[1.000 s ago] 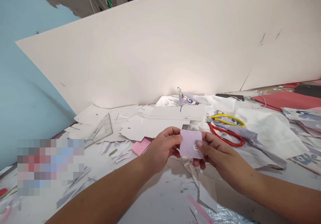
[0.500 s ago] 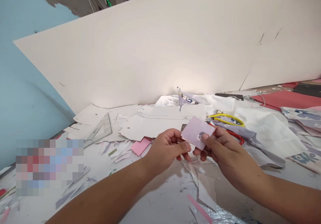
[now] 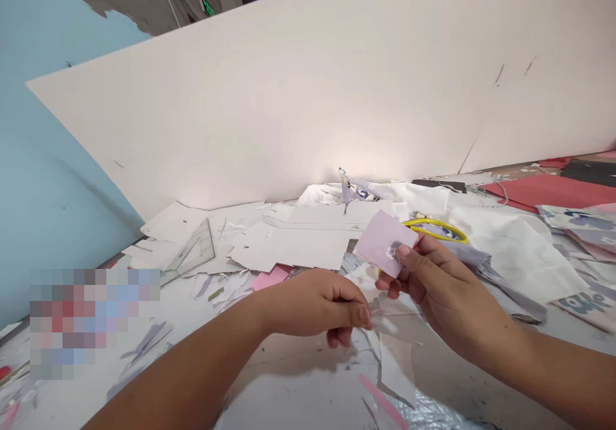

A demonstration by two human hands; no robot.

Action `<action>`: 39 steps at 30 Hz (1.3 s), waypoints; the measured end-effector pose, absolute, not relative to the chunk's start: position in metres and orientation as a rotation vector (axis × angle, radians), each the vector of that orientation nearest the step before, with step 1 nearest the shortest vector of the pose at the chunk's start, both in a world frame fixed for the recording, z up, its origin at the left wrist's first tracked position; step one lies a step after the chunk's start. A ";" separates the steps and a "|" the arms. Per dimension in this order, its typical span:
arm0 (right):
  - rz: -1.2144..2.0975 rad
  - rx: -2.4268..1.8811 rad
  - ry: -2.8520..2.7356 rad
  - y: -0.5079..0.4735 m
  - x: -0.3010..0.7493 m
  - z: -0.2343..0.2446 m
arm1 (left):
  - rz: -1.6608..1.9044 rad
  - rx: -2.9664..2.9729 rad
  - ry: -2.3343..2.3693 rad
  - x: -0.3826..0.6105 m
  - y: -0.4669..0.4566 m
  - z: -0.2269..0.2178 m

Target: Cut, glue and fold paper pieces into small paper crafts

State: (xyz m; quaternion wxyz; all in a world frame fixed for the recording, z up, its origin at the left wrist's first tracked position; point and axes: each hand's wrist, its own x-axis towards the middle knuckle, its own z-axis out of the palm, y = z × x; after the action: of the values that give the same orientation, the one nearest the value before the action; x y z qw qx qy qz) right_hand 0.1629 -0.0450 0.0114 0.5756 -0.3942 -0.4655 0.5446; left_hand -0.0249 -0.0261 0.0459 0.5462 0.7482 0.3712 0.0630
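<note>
Right hand (image 3: 445, 289) clamped on the lilac square (image 3: 385, 242), thumb on top, fingers under its lower right edge; square tilted, small white mark by the thumb. Material can't be told, paper or cloth. Left hand (image 3: 312, 305) well apart from the square, down and to the left of it, fingers curled, thumb near them; can't tell if the fingertips hold anything, white scraps (image 3: 385, 327) lie right below them.

Head view, surface: table (image 3: 298, 391) under both hands, white-covered, spattered, littered with scraps. Beyond the left hand, white paper sheets (image 3: 289, 247), a pink paper piece (image 3: 269, 280) and a clear set square (image 3: 192, 249). Just past the right hand, yellow-handled scissors (image 3: 436, 228) and a grey-lilac fabric strip (image 3: 474, 264). Farther right of it, a red sheet (image 3: 548, 192) and printed fabric (image 3: 577, 219).

Room: large white board (image 3: 289, 96) propped up behind the table, blue wall (image 3: 48, 96) to the left of it, green exit sign (image 3: 207, 6) high up beyond the hands.
</note>
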 end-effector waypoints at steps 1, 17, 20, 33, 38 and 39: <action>1.287 -0.911 -1.080 -0.045 0.163 0.012 | 0.159 1.855 0.885 -0.027 -0.026 0.049; 1.370 -0.950 -1.229 -0.053 0.157 0.013 | 0.658 2.051 0.919 -0.025 -0.039 0.076; 1.443 -0.862 -1.295 -0.058 0.158 0.012 | 0.720 1.797 0.962 -0.023 -0.036 0.068; 1.511 -0.784 -1.080 -0.049 0.163 0.029 | 0.274 1.543 0.644 -0.055 -0.010 0.069; 1.254 -1.036 -1.455 -0.051 0.165 0.031 | 0.153 1.607 0.700 -0.044 -0.009 0.058; 1.185 -1.081 -1.519 -0.052 0.165 0.031 | 0.138 1.593 0.717 -0.040 -0.010 0.055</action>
State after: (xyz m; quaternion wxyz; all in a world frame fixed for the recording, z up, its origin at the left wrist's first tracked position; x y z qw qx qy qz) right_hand 0.1653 -0.0521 0.0306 0.4494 -0.4373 -0.6143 0.4791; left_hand -0.0398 -0.0104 0.0550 0.6402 0.6983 0.3142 0.0604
